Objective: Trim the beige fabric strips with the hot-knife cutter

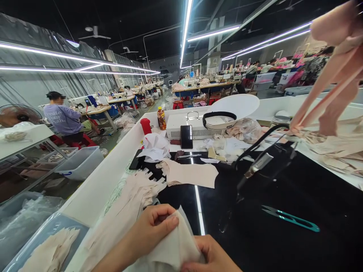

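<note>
My left hand [153, 226] pinches the top edge of a pale pink fabric piece [172, 249], fingers curled over it. My right hand [211, 257] grips the same piece from the lower right, at the bottom edge of the view. Both hands hover over the near edge of a glossy black worktable [283, 196]. A stack of similar cut pink pieces [127, 204] lies just left of my hands, and another folded piece [190, 173] lies further back.
Teal thread snips [292, 219] lie on the table to the right. A black gooseneck lamp [263, 158], phone [186, 136], white machine box [181, 126], red cup [146, 125], drink bottle [161, 118]. Pink garments hang at top right [331, 75]. Bins at left [79, 162]; a seated person [64, 117] works beyond.
</note>
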Demonstrator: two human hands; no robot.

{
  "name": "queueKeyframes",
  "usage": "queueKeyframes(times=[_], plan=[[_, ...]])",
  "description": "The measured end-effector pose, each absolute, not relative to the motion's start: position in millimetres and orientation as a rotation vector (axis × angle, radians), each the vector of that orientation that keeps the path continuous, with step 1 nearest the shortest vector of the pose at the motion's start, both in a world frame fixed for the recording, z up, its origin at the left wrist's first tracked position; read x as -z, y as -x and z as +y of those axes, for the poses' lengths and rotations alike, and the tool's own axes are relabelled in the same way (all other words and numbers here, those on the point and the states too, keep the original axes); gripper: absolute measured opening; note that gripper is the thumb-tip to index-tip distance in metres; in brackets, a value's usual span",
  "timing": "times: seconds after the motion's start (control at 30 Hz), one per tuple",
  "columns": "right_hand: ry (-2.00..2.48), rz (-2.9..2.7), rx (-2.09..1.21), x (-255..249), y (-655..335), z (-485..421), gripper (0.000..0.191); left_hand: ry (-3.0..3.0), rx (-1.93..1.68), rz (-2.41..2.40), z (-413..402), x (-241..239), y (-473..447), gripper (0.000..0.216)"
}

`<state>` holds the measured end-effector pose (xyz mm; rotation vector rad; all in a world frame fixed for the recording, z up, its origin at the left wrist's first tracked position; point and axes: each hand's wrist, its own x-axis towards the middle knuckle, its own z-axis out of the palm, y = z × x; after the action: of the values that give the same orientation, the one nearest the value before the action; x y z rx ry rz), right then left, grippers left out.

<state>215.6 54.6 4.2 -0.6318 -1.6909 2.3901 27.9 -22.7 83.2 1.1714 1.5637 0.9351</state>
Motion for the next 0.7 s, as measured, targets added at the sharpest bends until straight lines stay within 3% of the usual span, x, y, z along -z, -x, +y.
queueKeyframes(times=[0.23,0.33,0.5,0.6,0.7], plan=[[0.629,-1.843,-2.338,-1.4,-224.1,53.9,0.050,-1.176,-0.931,1.578,-11.9,-65.6,-21.1,0.044],[0.619,-1.985,-2.223,2.4,-232.7,57.6,0.041,-1.313,-0.865,1.539,-3.6,-53.8,-21.6,0.039],[0.967,-2.287,-1.642,13.4,-265.9,67.0,0.019,-1.528,-0.716,1.559,25.4,-37.5,-26.5,0.034],[1.178,-2.272,-1.233,20.7,-285.9,69.5,0.025,-1.640,-0.682,1.621,45.5,-30.9,-31.2,0.026],[1.196,-2.160,-1.059,29.3,-297.2,67.9,0.029,-1.791,-0.687,1.750,56.9,-25.7,-38.9,0.022]])
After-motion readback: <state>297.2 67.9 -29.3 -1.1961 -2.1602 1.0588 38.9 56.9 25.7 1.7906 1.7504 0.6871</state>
